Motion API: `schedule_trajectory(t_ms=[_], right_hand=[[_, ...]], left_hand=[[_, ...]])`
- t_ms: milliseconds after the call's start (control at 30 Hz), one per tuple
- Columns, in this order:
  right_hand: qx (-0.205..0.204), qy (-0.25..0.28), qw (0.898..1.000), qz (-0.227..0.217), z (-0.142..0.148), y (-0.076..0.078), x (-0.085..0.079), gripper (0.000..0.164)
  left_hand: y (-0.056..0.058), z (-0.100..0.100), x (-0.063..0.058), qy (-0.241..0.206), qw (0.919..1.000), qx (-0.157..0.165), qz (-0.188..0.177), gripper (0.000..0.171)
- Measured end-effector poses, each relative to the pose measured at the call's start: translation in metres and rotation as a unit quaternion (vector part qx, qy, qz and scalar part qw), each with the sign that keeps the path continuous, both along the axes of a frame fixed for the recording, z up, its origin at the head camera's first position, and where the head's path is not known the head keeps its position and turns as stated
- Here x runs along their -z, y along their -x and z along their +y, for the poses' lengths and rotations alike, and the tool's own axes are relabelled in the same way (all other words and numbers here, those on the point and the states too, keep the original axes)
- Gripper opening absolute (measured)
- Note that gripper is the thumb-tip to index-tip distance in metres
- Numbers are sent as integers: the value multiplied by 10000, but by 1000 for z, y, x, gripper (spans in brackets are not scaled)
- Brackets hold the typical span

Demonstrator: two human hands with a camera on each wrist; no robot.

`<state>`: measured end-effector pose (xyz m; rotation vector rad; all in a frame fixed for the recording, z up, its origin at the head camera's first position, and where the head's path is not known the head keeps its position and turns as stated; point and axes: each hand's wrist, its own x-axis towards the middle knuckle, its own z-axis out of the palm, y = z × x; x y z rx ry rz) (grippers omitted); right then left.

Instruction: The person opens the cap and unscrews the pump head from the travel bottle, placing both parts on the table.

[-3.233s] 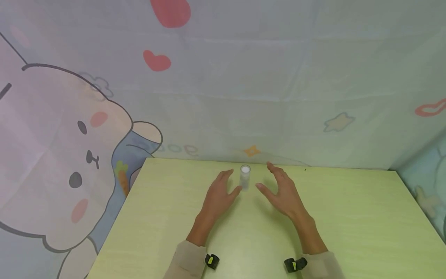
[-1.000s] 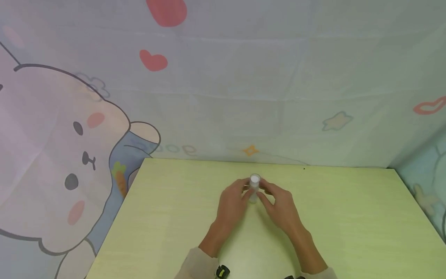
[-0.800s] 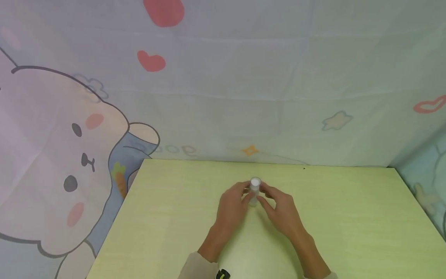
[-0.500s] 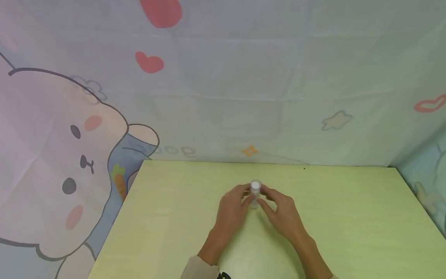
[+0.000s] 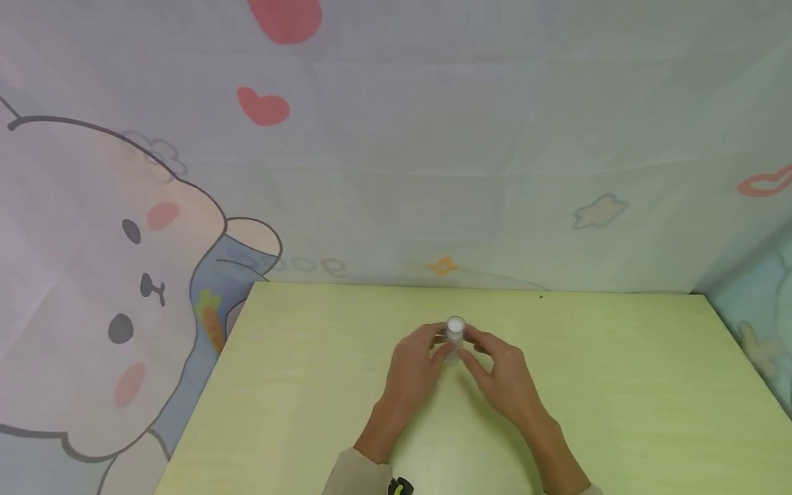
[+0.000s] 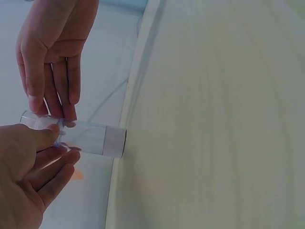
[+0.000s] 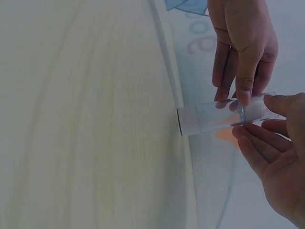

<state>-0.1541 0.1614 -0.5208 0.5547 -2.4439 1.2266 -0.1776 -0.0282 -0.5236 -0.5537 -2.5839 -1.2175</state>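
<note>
A slim clear cylindrical bottle (image 5: 454, 338) stands upright between my two hands, with a white top and a clear body. In the left wrist view, the bottle (image 6: 90, 137) shows a white base band and a seam near its upper part. My left hand (image 5: 411, 368) pinches it from the left with thumb and fingers around the seam. From the other side my right hand (image 5: 504, 375) pinches the same bottle, its fingertips close to the left hand's. Fingers partly hide the upper section. Whether the base touches the table I cannot tell.
The pale yellow-green table (image 5: 309, 385) spreads around both hands. Behind it hangs a cloth backdrop (image 5: 396, 172) with printed hearts and a large cartoon animal. A tiny dark speck (image 5: 541, 297) lies by the table's back edge.
At first both hands were spread apart either side of the bottle. They have since closed on it, and it has come nearer and slightly right. Over the last half second little differs.
</note>
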Motion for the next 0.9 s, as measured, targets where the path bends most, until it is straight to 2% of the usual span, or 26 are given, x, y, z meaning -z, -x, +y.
schedule_trajectory(t_ms=[467,700,900], right_hand=[[-96,211,9997,51,1,8,2,43],[-127,263,9995,86,0,13,3,43],[-94,276,9995,-119,-1,13,3,43]], left_hand=[[8,3,1,-141,9998,117,39,39],[12,4,1,-82,9999,51,34,38],[12,2,1,-82,9996,249,140,37]])
